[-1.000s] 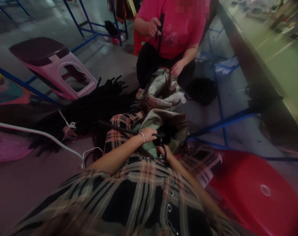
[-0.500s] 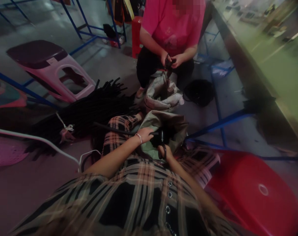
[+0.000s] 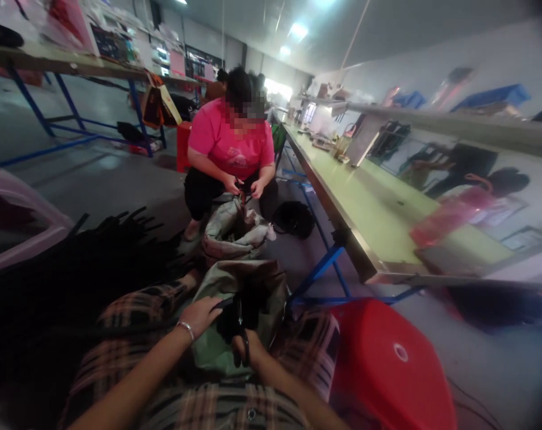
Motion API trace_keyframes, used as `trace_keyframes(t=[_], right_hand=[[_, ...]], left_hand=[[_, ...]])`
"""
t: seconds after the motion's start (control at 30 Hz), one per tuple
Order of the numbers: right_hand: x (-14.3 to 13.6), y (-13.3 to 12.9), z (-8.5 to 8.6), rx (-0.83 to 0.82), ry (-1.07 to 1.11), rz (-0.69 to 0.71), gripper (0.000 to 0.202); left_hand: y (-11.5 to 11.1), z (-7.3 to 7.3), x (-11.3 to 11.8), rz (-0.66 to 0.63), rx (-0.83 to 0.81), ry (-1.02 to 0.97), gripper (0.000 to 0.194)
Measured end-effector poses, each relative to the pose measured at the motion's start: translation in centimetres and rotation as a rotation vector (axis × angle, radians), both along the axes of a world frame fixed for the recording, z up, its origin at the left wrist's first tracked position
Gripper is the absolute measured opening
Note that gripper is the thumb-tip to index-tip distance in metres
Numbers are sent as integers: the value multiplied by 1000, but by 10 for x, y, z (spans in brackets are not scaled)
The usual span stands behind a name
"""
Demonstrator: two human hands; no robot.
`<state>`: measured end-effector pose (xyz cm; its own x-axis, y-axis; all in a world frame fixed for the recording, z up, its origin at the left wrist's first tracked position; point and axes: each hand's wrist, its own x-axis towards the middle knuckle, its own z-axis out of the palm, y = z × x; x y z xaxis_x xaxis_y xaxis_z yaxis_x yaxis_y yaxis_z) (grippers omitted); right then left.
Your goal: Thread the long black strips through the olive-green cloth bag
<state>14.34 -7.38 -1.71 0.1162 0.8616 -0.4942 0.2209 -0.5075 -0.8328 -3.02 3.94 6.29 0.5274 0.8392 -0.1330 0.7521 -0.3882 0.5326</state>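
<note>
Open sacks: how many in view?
2: near sack at left hand and right hand; far sack just beyond it, before the co-worker. More may be hidden.

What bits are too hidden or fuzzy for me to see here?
All in the head view:
Inside the green bag: too dark.
Scissors in the right hand: blurred, so any touch on the strip is unclear.
Black strip in the left hand: far end lost in shadow.
Pink stool: cut off by the left edge.
</note>
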Motion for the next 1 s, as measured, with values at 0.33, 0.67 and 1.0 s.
trace_keyframes(t=[0.33, 0.67, 1.0], right_hand=[[0, 2, -6, -43, 21, -7, 6], [-2, 1, 12, 2, 55, -7, 7], [0, -5, 47, -134, 127, 27, 23]], left_hand=[[4, 3, -4, -35, 48, 97, 29], [12, 8, -17, -17, 5, 25, 36], [-7, 28, 1, 2, -29, -18, 33]])
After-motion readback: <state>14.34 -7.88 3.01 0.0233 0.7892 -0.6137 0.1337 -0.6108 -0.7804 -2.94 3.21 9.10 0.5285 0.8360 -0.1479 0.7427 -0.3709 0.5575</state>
